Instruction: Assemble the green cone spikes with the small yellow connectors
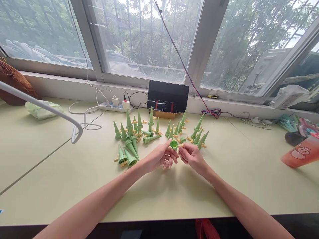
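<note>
My left hand (164,156) grips a green plastic watering spike (173,144) between thumb and fingers, its round open end facing me. At that spike's right side, my right hand (191,154) pinches a small yellow valve (181,145); it reaches the spike's collar, but I cannot tell whether it is seated. Beyond my hands stand several green spikes (151,120), points up, many with yellow valves at their bases. More spikes lie on their sides to the left, including one (130,158) with its open end toward me.
A dark tablet (183,96) leans at the back with a phone (164,107) before it. A power strip (117,106) with plugs sits left of them. At right is an orange cup (300,152); at left, a white curved bar (45,105) and a tissue pack (44,110).
</note>
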Demonstrator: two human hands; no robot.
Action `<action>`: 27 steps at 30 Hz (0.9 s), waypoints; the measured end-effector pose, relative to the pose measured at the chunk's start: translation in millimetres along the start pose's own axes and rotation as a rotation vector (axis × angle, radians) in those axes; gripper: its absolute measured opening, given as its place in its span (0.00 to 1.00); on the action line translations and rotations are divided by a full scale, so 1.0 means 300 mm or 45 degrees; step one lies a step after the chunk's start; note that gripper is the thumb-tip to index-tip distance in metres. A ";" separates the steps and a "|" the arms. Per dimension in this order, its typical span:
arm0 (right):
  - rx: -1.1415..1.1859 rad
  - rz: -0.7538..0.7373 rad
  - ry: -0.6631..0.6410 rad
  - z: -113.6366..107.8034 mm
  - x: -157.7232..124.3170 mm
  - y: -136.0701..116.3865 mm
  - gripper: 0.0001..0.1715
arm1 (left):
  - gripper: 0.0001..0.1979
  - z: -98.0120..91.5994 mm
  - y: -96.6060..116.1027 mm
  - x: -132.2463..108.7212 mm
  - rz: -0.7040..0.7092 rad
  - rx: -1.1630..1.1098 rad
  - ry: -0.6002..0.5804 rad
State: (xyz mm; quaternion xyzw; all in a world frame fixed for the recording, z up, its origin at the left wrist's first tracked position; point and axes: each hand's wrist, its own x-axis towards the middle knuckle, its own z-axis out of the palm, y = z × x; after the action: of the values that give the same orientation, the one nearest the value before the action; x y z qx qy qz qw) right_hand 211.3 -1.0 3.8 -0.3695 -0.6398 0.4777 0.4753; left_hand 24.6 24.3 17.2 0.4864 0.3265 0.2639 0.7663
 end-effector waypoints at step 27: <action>-0.037 0.034 0.009 -0.012 0.000 -0.011 0.27 | 0.28 -0.008 0.002 -0.019 0.518 0.710 0.085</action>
State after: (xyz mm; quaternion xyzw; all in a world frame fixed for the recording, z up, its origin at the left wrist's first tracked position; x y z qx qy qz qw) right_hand 214.8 -0.8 7.4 -0.3865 -0.6399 0.4733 0.4660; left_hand 18.9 21.8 18.4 0.7233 0.3072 0.3276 0.5245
